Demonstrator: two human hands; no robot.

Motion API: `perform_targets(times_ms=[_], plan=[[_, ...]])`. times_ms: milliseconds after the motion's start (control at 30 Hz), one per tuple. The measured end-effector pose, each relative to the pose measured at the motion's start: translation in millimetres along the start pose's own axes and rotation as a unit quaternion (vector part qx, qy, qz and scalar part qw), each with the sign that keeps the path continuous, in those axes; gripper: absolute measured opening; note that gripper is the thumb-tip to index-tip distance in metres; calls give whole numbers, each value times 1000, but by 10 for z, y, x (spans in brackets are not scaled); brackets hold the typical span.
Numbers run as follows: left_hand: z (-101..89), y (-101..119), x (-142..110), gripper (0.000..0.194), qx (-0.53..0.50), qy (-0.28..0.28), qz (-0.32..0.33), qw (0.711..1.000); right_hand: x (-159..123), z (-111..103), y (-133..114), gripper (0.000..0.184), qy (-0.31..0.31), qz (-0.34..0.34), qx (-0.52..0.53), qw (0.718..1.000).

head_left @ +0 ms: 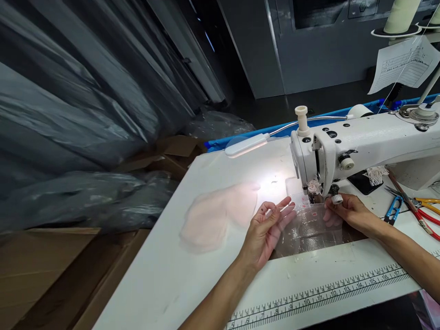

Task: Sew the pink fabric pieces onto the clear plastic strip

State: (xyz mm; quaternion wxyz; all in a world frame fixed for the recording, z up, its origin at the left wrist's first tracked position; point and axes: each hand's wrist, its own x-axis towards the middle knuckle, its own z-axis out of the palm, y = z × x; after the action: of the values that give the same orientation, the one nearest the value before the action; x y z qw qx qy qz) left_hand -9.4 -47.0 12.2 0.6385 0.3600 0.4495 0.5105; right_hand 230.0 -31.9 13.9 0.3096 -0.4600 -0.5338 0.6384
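My left hand (264, 229) is just left of the needle area of a white sewing machine (374, 144). Its thumb tip meets the index finger while the other fingers stretch toward the needle; whatever lies in the pinch is too small to make out. On the other side, my right hand (352, 213) has its bent fingers close behind a small white knob (337, 199) by the presser foot. Its fingertips are partly hidden. Between the hands, a clear shiny sheet (305, 231) with small pink marks covers the machine bed. A pale lace scrap (313, 186) is bunched near the needle.
Pale pink sheer pieces (213, 215) lie on the white table (154, 275), left of the hands. Blue thread snips (393, 210) and red-handled scissors (424, 220) lie at right. A printed ruler (319, 298) runs along the front edge. A lamp (247, 145) shines behind; cardboard boxes (113, 270) stand left.
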Motion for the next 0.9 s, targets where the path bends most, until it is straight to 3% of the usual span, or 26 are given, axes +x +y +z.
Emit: perform_targets(times_ms=[267,433,533,667,733,800,900], plan=[[78,14,-15,51,-31,20,-49,998,-6,-2,49,50,-6,-6,3,1000],[135,24,-64,55,21,12,-32,999,-113,19,-48,31,-63,-62,-160,983],[208,26,-193,57,93,-19,-32,995,-222,-13,-102,17,-71,-52,-193,977],[272,22,-424,48,220,-90,-50,970,-374,-190,-169,29,-214,51,-92,971],[250,22,-454,38,295,-108,-23,949,-376,-289,-196,36,-237,89,-65,965],[189,29,-366,29,411,-109,57,903,-307,-347,-205,33,-182,80,-78,977],[73,64,-28,28,602,-82,231,760,-138,-341,-169,17,-55,8,-170,984]])
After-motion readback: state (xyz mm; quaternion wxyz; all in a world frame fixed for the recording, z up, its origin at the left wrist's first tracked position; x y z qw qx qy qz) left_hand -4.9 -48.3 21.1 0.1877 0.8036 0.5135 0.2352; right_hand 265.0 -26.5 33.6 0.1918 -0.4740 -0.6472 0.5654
